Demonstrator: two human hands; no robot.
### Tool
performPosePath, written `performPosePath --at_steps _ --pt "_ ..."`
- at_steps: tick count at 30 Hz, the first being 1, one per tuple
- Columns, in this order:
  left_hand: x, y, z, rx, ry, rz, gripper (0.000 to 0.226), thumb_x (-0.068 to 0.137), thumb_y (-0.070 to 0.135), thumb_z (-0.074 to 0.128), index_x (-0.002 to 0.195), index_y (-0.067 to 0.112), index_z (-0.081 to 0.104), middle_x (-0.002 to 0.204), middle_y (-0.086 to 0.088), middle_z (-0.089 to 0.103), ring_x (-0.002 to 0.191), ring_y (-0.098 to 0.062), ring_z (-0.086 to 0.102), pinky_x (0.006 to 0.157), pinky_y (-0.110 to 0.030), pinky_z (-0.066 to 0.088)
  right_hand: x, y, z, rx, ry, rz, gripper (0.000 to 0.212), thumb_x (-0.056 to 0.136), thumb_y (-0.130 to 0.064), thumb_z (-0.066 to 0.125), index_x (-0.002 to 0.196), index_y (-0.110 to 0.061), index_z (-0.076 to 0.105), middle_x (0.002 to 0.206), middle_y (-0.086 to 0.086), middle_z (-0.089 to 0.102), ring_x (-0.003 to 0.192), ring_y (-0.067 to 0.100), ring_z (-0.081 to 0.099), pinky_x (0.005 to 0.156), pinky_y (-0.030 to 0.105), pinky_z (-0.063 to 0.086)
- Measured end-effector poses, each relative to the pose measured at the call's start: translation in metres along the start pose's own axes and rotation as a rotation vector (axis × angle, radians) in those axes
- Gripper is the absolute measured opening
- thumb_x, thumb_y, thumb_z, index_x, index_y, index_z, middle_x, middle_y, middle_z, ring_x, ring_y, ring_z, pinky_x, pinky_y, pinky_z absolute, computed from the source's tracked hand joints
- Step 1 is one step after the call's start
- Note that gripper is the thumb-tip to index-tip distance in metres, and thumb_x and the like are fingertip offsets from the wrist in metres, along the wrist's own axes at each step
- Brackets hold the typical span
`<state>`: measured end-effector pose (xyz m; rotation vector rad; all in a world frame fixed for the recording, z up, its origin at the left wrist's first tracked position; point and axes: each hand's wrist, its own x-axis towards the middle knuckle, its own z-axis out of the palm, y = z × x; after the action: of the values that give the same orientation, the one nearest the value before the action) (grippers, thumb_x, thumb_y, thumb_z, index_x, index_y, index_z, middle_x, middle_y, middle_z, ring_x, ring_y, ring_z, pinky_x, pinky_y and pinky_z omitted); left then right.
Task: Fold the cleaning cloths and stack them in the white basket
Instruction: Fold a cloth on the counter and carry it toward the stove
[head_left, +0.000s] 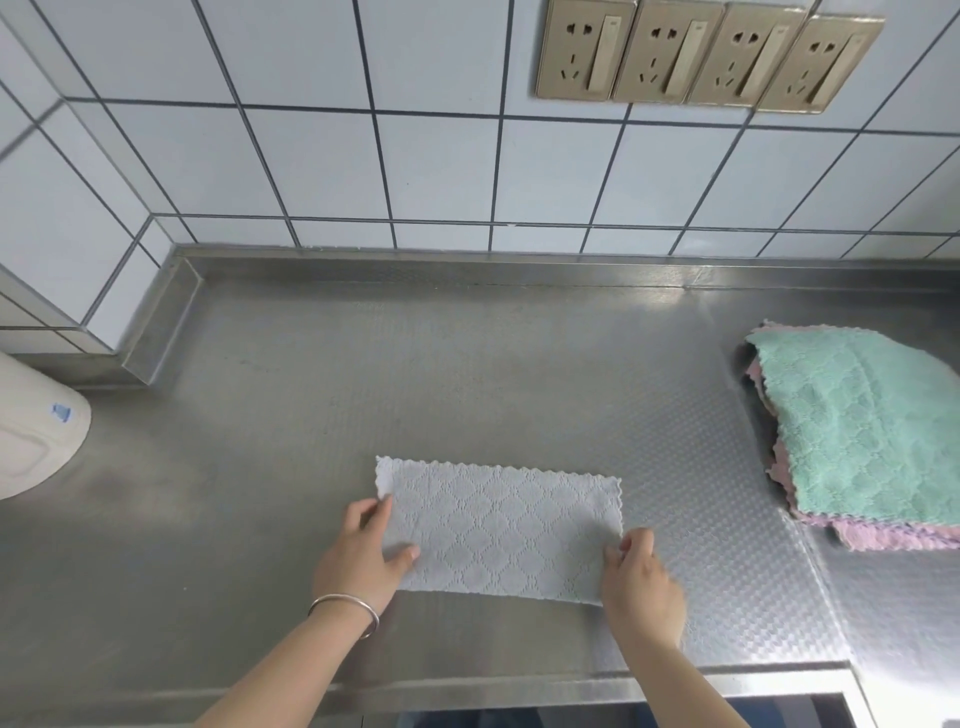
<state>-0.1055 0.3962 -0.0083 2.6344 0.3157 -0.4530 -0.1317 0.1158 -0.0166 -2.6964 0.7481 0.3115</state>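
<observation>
I am folding a grey cleaning cloth (498, 530) on the steel tabletop (311, 395), and it is lying as a long strip, apparently already halved once. My left hand (363, 551) is grasping the strip's short edge at 9 o'clock, thumb on top and fingers (376, 512) curling round the edge. My right hand (641, 577) is pinching the corner at 4 o'clock. The next move, I judge, is carrying one short edge across to meet the other, keeping the scalloped borders lined up.

At 3 o'clock, well apart from the strip, a pile of cloths (862, 431) is waiting, a teal one on top of pink ones. The white basket is not showing for certain; a white rounded object (36, 426) is sitting at 9 o'clock, cut off by the frame. Bare steel is lying open toward 12 o'clock up to the tiled wall (415, 171); the tabletop's front edge is running close at 6 o'clock.
</observation>
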Motion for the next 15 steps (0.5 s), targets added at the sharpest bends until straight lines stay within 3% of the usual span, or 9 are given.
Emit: performPosePath --at_steps 3,9,15 --pt "-0.0044 -0.0011 0.0009 0.081 -0.006 0.031 0.072 0.084 0.054 0.053 0.144 0.031 0.021 0.144 0.014 0.02 0.105 -0.012 0.057 0.077 -0.025 0.046 -0.0011 0.0025 0.003 -0.011 0.013 -0.027 0.013 0.1 -0.028 0.03 0.092 -0.018 0.033 0.088 -0.002 0.058 0.068 0.024 0.054 0.057 0.031 0.038" --pt "-0.0042 -0.0031 0.0075 0.007 0.047 0.037 0.073 0.082 0.049 0.059 0.143 0.026 0.025 0.146 0.011 0.019 0.116 -0.013 0.051 0.08 -0.027 0.047 -0.0029 0.0037 0.0034 0.106 0.025 0.004 0.01 0.098 -0.015 0.031 0.091 -0.014 0.038 0.081 0.0 0.056 0.067 0.024 0.054 0.059 0.033 0.039" --pt "-0.0032 -0.0048 0.0101 0.063 0.035 0.044 0.072 0.084 0.051 0.056 0.143 0.027 0.023 0.146 0.013 0.017 0.104 -0.015 0.058 0.073 -0.027 0.047 -0.0067 0.0039 0.0013 0.104 0.004 -0.008 0.015 0.094 -0.004 0.027 0.09 -0.013 0.038 0.086 0.002 0.053 0.065 0.019 0.049 0.059 0.03 0.039"
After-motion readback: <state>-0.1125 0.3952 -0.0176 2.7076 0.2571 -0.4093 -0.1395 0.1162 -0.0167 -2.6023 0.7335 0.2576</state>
